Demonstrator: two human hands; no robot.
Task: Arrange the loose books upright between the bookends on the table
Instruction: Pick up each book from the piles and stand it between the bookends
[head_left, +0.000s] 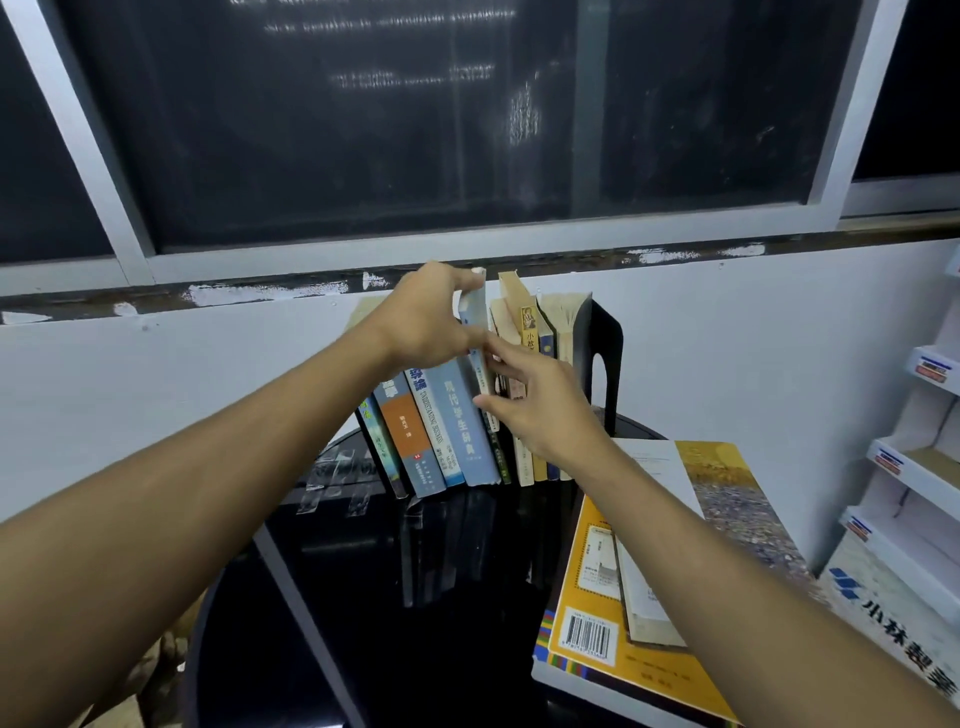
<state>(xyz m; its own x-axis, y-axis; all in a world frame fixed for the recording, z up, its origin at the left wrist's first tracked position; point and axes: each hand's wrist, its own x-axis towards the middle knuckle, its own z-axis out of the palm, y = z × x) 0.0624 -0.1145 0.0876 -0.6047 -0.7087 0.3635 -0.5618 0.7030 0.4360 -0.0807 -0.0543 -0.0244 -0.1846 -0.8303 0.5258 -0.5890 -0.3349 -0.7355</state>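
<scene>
Both arms reach out over the dark glossy worktop (363, 597), and it's all happening at the row of books (441, 431) against the pale wall. The left hand (421, 322) is up high, its grip pinched on the top of a thin grey-blue book (474, 317), fingertips over the upper edge and thumb on the near side. That book stands nearly upright in the middle of the row. Just below and to the right of that grip, the right hand (540, 405) comes in with fingers spread and loosely curled, fingertips (491, 349) touching the lower spine of the same thin book, closed on nothing.

Left of the left grip, four blue and orange-spined books lean over to the left. Right of the right grip, the cream and yellowed books stand close together, backed by the black bookend (605, 358) at the far right of the row. A left bookend is hidden behind the arm, if it is there.

Under the right forearm, nearer the camera, a stack of loose books (587, 613) lies flat at the worktop's right edge, yellow cover with barcode up.
</scene>
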